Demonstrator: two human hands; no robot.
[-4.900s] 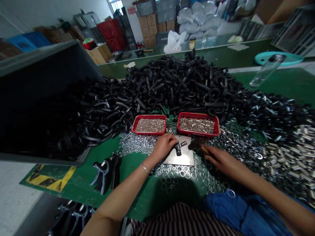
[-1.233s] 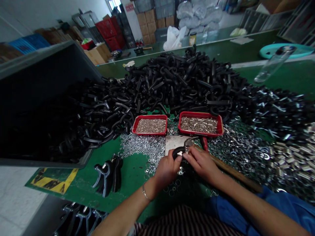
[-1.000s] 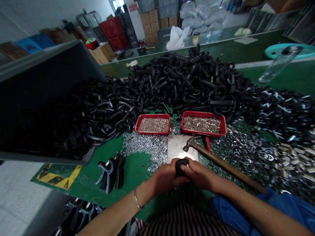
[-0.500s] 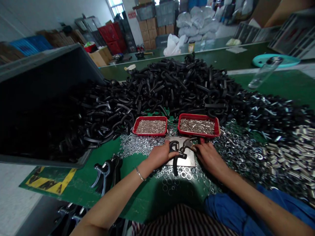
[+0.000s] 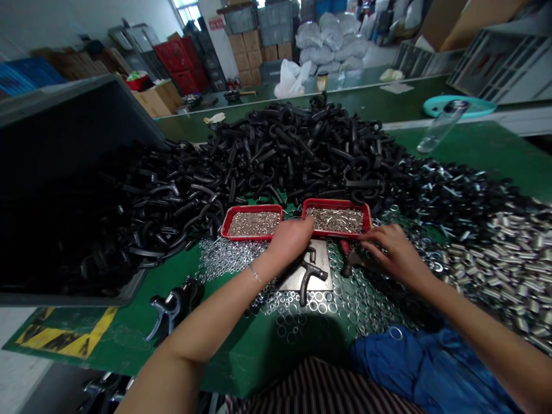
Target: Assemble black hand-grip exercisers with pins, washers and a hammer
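Fingers of left hand (image 5: 291,238) curled down, tips at near rim of right red tray (image 5: 364,208) holding silver pins; can't tell if anything is pinched. Thin bracelet (image 5: 256,275) on that wrist. Right hand (image 5: 394,250) fingers closed round hammer (image 5: 348,262) just behind its head; handle hidden under palm and forearm, head dark and blurred.

Black handle part (image 5: 309,274) lies loose on steel plate (image 5: 322,280), just below left hand and left of hammer head, neither hand touching it. Plate sits on green table (image 5: 241,356), just in front of both trays. Left red tray (image 5: 224,229) holds fine silver bits, beside right tray.

Loose washers (image 5: 345,302) scattered around plate and toward the body; smaller silver nuts (image 5: 224,259) heaped left of plate. Big pile of black plastic parts (image 5: 280,149) behind trays, spilling from tipped grey bin (image 5: 64,115) at left. Silver sleeves (image 5: 509,253) heaped far right. A few finished black pieces (image 5: 170,307) lie near left table edge. Clear bottle (image 5: 440,126) and teal plate (image 5: 474,108) far back right. Blue cloth (image 5: 431,374) on lap under right forearm.
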